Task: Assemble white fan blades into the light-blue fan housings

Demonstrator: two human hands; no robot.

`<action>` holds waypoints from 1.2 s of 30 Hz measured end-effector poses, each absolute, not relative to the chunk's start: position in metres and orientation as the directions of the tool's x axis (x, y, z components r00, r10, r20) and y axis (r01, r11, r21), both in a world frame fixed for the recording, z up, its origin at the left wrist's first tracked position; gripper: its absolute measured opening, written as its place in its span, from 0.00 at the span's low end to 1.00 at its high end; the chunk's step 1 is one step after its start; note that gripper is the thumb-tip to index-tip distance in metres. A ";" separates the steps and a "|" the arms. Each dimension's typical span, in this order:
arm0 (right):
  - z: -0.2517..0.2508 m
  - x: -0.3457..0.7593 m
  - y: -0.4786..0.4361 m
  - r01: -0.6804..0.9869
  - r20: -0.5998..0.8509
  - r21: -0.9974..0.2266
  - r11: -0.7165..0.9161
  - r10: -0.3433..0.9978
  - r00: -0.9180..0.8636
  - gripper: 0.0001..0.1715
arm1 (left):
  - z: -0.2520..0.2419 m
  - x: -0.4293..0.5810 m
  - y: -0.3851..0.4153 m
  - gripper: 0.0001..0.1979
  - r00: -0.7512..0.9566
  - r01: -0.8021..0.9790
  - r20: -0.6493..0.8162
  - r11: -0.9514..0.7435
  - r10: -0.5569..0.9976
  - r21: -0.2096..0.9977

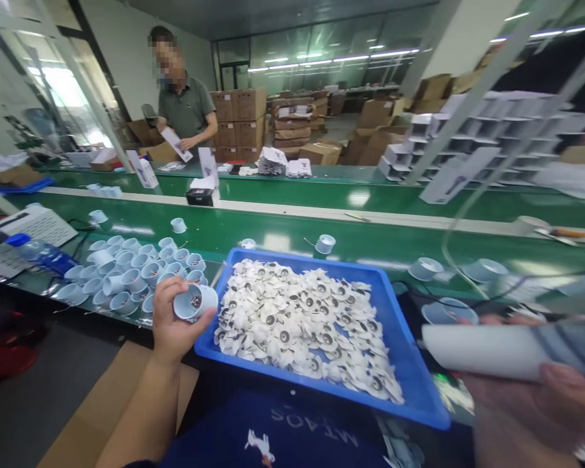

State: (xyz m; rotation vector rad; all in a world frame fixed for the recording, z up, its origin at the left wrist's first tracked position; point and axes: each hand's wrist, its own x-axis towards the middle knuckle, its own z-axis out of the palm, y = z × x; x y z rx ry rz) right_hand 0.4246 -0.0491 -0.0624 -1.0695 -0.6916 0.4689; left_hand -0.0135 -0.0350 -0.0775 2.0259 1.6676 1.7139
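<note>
A white cup (195, 302) is clenched in the left grip (175, 323), mouth tilted right, axis near level, just beside the blue tray (400, 344). A white tube (482, 351) is grasped in the right grip (526, 406), long axis across, right of the tray.

Past the left fingers (168, 292) runs a green conveyor bench (292, 237). Far beyond it, stacked cartons (238, 123) stand before a wall of windows (322, 39) under strip lights (331, 60). A white wall (127, 58) rises farther left; grey floor (53, 370) lies down-left of the fingers.
</note>
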 end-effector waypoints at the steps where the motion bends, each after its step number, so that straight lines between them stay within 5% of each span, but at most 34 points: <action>1: -0.047 0.417 -0.050 -0.113 0.292 -0.872 0.476 0.692 0.660 0.39 | -0.073 -0.002 -0.038 0.28 -0.120 0.546 0.663 -0.508 0.739 0.666; 3: -0.020 0.398 -0.052 -0.188 0.352 -0.824 0.534 0.743 0.569 0.44 | -0.066 0.024 -0.041 0.33 0.068 0.317 0.496 -0.490 0.866 0.812; 5: -0.002 0.378 -0.052 -0.333 0.315 -0.822 0.462 0.856 0.409 0.42 | -0.061 0.053 -0.043 0.31 0.268 0.267 0.351 -0.419 0.897 0.868; 8: 0.007 0.350 -0.050 -0.505 0.292 -0.800 0.324 0.945 0.145 0.39 | -0.058 0.090 -0.046 0.22 0.449 0.389 0.368 -0.549 0.814 0.740; 11: 0.002 0.326 -0.044 -0.598 0.367 -0.748 0.288 0.930 -0.011 0.37 | -0.055 0.114 -0.051 0.24 0.581 0.422 0.416 -0.696 0.700 0.581; 15: -0.009 0.306 -0.038 -0.610 0.404 -0.755 0.242 0.904 -0.141 0.29 | -0.050 0.126 -0.058 0.17 0.599 0.462 0.354 -0.671 0.719 0.580; 19: -0.013 0.304 -0.038 -0.658 0.439 -0.711 0.247 0.887 -0.142 0.31 | -0.050 0.133 -0.061 0.21 0.594 0.413 0.386 -0.680 0.706 0.606; 24: -0.016 0.312 -0.046 -0.688 0.483 -0.666 0.288 0.869 -0.104 0.21 | -0.052 0.144 -0.063 0.13 0.570 0.388 0.446 -0.705 0.690 0.594; 32: -0.021 0.313 -0.050 -0.659 0.464 -0.682 0.317 0.884 -0.055 0.20 | -0.051 0.148 -0.064 0.13 0.567 0.394 0.387 -0.652 0.727 0.648; 36: -0.008 0.322 -0.045 -0.671 0.353 -0.698 0.252 0.935 -0.016 0.28 | -0.045 0.143 -0.065 0.30 0.619 0.430 0.123 -0.465 0.776 0.774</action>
